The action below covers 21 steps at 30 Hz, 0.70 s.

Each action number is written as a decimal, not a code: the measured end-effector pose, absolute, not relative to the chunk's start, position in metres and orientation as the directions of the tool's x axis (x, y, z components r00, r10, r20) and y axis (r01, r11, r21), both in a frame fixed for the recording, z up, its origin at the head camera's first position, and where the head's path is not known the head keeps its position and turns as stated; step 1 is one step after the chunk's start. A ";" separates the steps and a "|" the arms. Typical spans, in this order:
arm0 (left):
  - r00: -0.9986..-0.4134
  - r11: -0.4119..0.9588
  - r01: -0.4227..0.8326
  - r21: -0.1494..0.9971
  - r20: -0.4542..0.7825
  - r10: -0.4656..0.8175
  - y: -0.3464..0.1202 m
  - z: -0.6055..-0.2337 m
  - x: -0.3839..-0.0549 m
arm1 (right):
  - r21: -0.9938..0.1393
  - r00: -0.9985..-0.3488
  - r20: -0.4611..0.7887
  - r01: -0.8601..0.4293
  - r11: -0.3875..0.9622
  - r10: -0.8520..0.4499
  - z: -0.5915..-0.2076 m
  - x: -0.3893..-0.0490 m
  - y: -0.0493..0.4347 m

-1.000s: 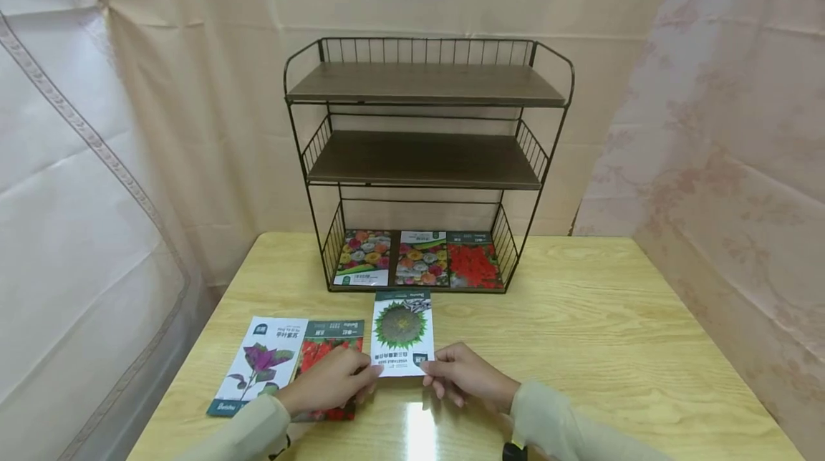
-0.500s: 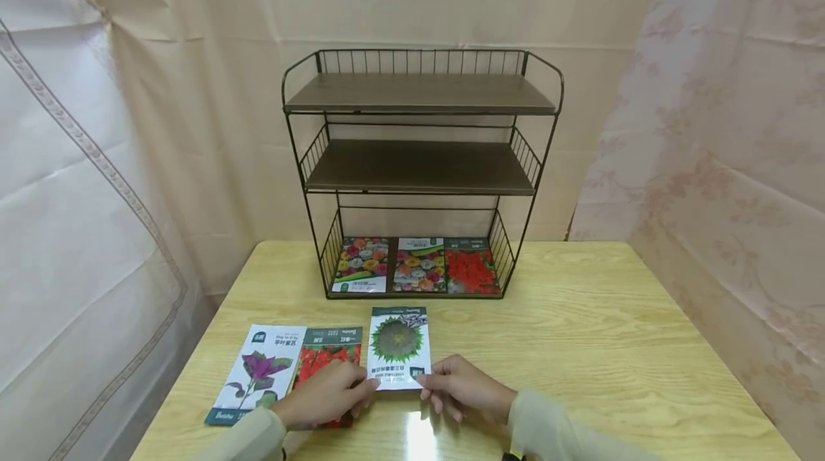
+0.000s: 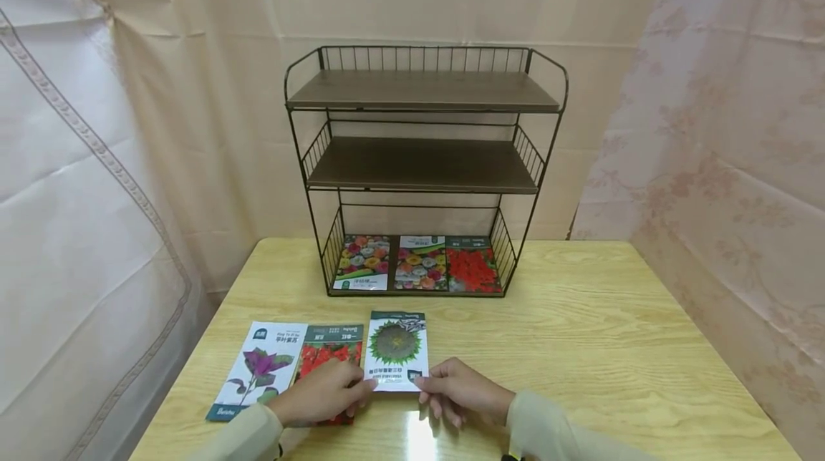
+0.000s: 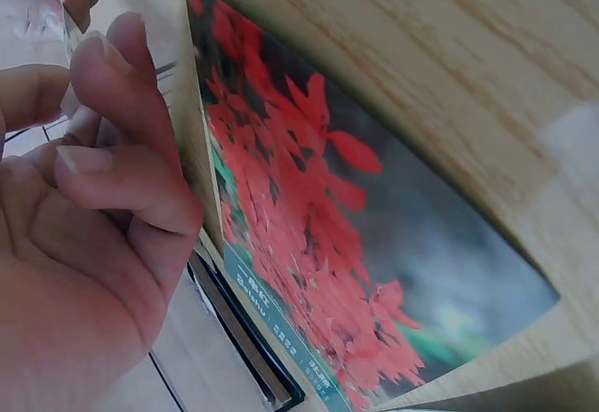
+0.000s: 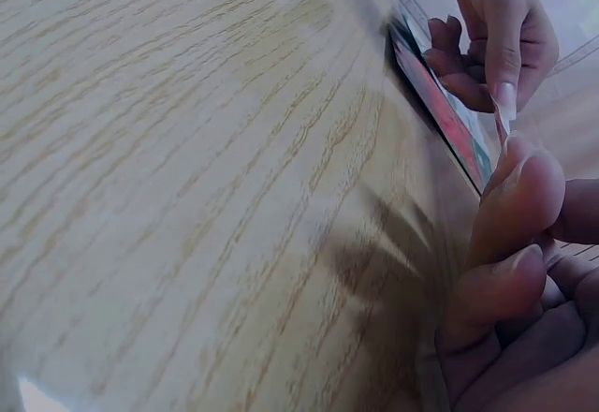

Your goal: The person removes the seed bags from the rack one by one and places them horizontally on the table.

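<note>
- Head view gives the whole layout: sunflower seed packet (image 3: 396, 350) on the wooden surface (image 3: 580, 346), in front of a wire shelf rack (image 3: 425, 160) with three flower packets (image 3: 417, 263) on its bottom tier.
- Left wrist view shows only the red flower packet (image 4: 346, 243) close up; right wrist view shows the sunflower packet edge-on, thin.
- Sunflower packet's near edge pinched at both corners: left hand (image 3: 322, 393) on its left corner, right hand (image 3: 460, 391) on its right.
- Packet white, green sunflower head, dark top band.
- Red packet and purple leaf packet (image 3: 261, 368) lie to its left, partly under the left hand.
</note>
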State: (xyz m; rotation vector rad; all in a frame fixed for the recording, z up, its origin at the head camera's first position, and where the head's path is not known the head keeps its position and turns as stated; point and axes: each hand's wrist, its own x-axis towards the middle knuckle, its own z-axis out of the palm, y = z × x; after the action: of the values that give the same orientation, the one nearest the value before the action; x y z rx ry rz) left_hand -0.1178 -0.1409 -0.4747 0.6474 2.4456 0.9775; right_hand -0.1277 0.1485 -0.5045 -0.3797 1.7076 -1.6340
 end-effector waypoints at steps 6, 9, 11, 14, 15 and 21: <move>-0.803 0.662 0.286 0.693 -0.204 0.560 -0.142 -0.477 -0.117 | -0.946 -0.679 -0.314 0.282 0.159 -0.663 -0.506 -0.127 0.148; -0.799 0.662 0.274 0.698 -0.218 0.560 -0.142 -0.477 -0.117 | -0.941 -0.673 -0.330 0.291 0.173 -0.662 -0.508 -0.126 0.149; -0.799 0.658 0.255 0.709 -0.228 0.556 -0.142 -0.477 -0.116 | -0.938 -0.672 -0.342 0.290 0.191 -0.657 -0.508 -0.126 0.149; -0.815 0.659 0.226 0.717 -0.231 0.531 -0.141 -0.478 -0.114 | -0.937 -0.675 -0.347 0.276 0.214 -0.651 -0.508 -0.126 0.148; -0.822 0.661 0.218 0.718 -0.230 0.521 -0.141 -0.477 -0.113 | -0.937 -0.675 -0.349 0.274 0.218 -0.651 -0.508 -0.125 0.148; -0.831 0.660 0.181 0.729 -0.246 0.500 -0.138 -0.475 -0.108 | -0.932 -0.654 -0.360 0.277 0.232 -0.665 -0.507 -0.125 0.147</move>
State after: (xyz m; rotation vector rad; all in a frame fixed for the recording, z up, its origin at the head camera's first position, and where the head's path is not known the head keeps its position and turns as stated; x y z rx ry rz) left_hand -0.1079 -0.1382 -0.4752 0.5327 2.4483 1.0098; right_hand -0.1250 0.1472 -0.5070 -0.3615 1.7298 -1.5320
